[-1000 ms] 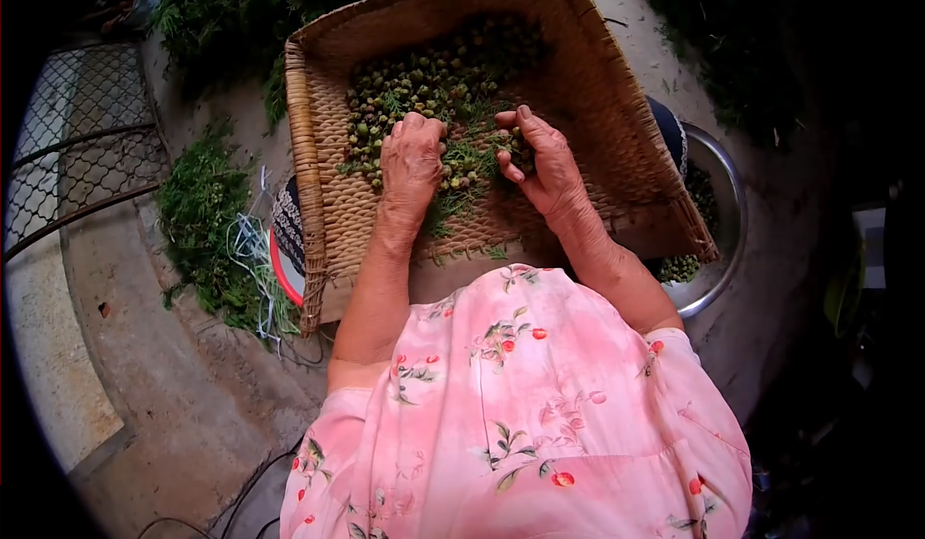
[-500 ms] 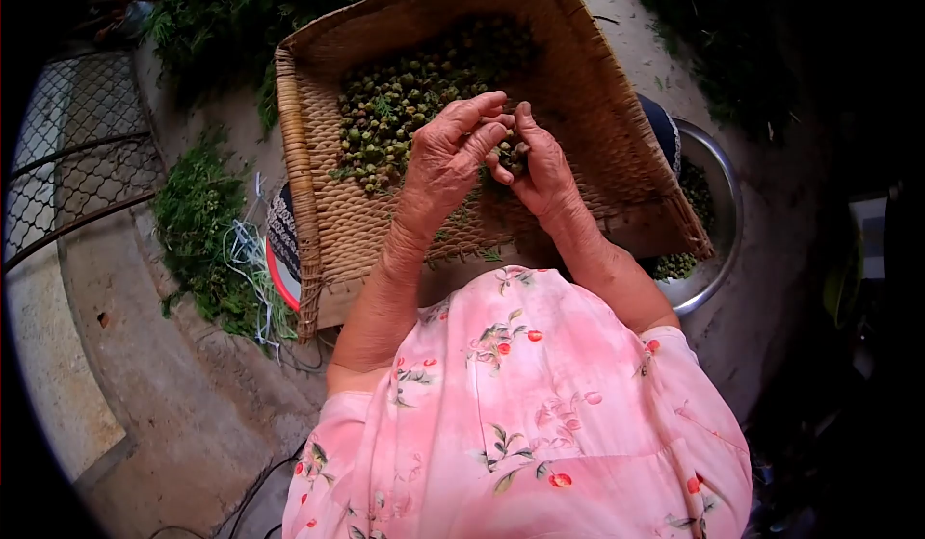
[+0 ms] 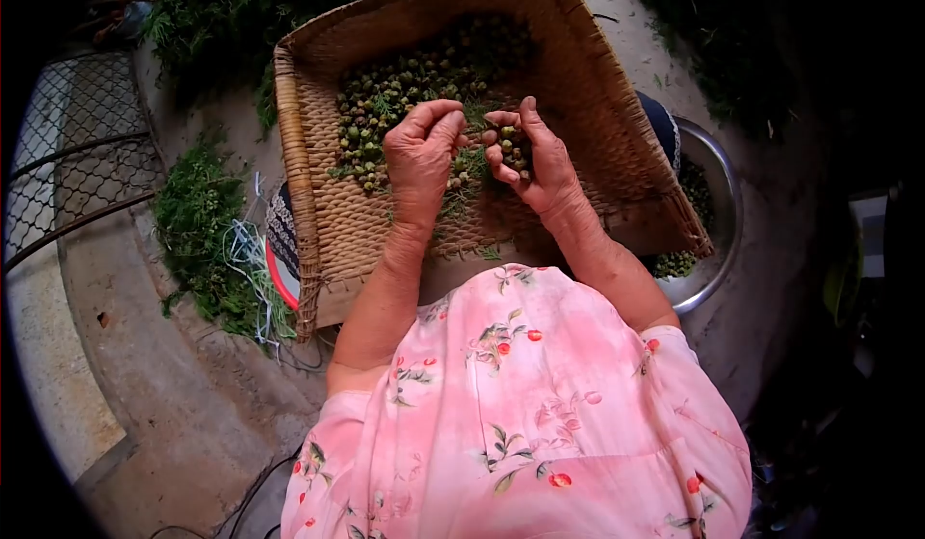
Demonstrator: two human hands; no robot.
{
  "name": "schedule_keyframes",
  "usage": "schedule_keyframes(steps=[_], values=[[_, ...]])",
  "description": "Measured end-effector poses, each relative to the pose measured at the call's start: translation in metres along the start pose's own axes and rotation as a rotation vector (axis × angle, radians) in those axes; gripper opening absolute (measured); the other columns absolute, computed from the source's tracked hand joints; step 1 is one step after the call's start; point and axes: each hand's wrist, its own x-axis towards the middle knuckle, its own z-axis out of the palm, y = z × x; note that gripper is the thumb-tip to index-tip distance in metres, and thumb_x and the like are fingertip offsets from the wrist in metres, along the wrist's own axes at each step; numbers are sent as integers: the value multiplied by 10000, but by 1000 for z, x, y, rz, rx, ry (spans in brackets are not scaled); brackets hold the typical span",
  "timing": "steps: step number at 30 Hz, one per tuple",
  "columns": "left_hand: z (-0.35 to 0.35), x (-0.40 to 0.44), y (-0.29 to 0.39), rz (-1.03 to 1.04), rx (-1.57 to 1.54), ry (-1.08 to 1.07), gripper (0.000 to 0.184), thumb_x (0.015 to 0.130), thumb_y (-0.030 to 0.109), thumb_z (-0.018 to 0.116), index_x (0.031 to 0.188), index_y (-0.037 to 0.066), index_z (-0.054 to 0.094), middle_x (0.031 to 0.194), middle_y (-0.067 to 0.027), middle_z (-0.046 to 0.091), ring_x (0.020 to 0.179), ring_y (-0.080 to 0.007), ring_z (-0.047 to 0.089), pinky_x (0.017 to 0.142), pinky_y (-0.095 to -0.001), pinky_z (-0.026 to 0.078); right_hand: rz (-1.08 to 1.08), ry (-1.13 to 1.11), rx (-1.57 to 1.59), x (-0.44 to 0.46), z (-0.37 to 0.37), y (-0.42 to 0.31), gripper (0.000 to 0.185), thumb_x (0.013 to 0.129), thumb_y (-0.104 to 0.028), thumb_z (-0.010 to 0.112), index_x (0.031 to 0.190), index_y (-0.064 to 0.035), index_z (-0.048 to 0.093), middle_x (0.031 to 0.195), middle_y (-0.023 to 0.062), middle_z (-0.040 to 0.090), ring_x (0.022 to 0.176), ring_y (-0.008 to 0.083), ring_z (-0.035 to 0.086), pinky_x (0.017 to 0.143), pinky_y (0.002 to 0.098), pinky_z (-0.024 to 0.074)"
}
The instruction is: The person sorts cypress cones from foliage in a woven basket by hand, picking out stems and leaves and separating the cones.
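Note:
My left hand (image 3: pixel 420 158) is closed in a pinch above the woven basket (image 3: pixel 297 154), and whatever its fingertips hold cannot be made out. Green leafy bits (image 3: pixel 469 165) show just beside and below those fingers. Cupped to the right of it, with the thumb raised, my right hand (image 3: pixel 544 163) holds several small green seed cones (image 3: pixel 516 151) in its palm and curled fingers. A pile of similar round green cones (image 3: pixel 385 105) covers the far left part of the basket floor.
A metal basin (image 3: pixel 732 211) with more green cones sits partly under the basket's right side. A red-rimmed container (image 3: pixel 281 274) shows at its left. Cut evergreen branches (image 3: pixel 207 221) lie on the concrete floor beside pale plastic strings (image 3: pixel 252 260). Wire mesh (image 3: pixel 87 134) stands farther left.
My left hand has drawn away to the left from my right hand and closed into a pinch. My right hand has stayed nearly in place, its cones now more visible.

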Motion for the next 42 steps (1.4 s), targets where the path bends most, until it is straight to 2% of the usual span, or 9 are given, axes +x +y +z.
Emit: schedule_keyframes(steps=[5, 10, 14, 24, 28, 30, 34, 36, 42], values=[[-23, 13, 7, 129, 170, 131, 161, 864, 60, 613, 1013, 13, 656, 937, -42, 640, 791, -101, 600, 676, -216, 487, -5, 11, 3, -2, 4, -2, 497, 922, -493, 459, 1031, -16, 552, 810, 81, 574, 586, 130, 572, 390, 191, 411], [-38, 0, -18, 179, 708, -233, 189, 774, 21, 658, 962, 28, 650, 879, -61, 600, 783, -148, 597, 685, -257, 483, -7, 11, -60, 0, 0, 1, 414, 931, -418, 503, 1038, -20, 541, 816, 70, 568, 589, 124, 569, 388, 186, 408], [-29, -12, -23, 343, 1081, -331, 163, 746, 103, 675, 895, 59, 630, 868, -104, 581, 811, -282, 585, 708, -367, 473, -38, 15, -76, 0, 1, 2, 381, 927, -359, 537, 1018, 10, 557, 776, 83, 577, 568, 118, 565, 393, 197, 403], [-26, -12, -20, 346, 994, -264, 114, 742, 104, 662, 799, 35, 590, 780, -98, 593, 740, -259, 600, 662, -355, 483, -29, 25, -104, 0, 3, 4, 487, 905, -457, 531, 1023, 14, 557, 798, 82, 579, 591, 120, 572, 405, 199, 410], [-16, -10, 0, 232, 588, -149, 81, 802, 66, 664, 845, 6, 630, 765, -18, 603, 649, -83, 557, 588, -225, 461, -11, 7, -133, -2, 2, 2, 516, 901, -482, 520, 1026, 17, 556, 800, 82, 578, 616, 122, 574, 405, 198, 409], [-11, -4, 9, 337, 354, -218, 104, 785, 85, 666, 866, 22, 648, 755, -72, 608, 618, -141, 603, 574, -263, 484, 17, -58, -146, -2, 1, 3, 533, 899, -498, 512, 1030, 17, 556, 800, 81, 580, 630, 123, 572, 401, 197, 404], [-8, -10, 25, 165, 226, -337, 125, 825, 79, 644, 923, 2, 651, 816, -72, 614, 713, -132, 618, 633, -262, 485, 31, -88, -113, -4, 2, 3, 498, 898, -474, 531, 1006, 11, 574, 799, 81, 588, 611, 131, 564, 396, 195, 389], [-24, -9, 5, 206, 342, -316, 128, 842, 78, 645, 942, -1, 642, 880, -37, 621, 760, -102, 585, 673, -232, 475, 17, -72, -105, -5, 5, -2, 444, 908, -435, 538, 987, -1, 583, 786, 73, 590, 599, 130, 564, 393, 195, 380], [-52, -27, -21, 334, 901, -213, 119, 783, 56, 652, 897, 28, 633, 810, -104, 597, 715, -232, 605, 635, -311, 480, -70, 48, -13, 0, -1, -9, 323, 915, -346, 561, 953, -27, 591, 765, 55, 591, 578, 112, 564, 393, 201, 368]])
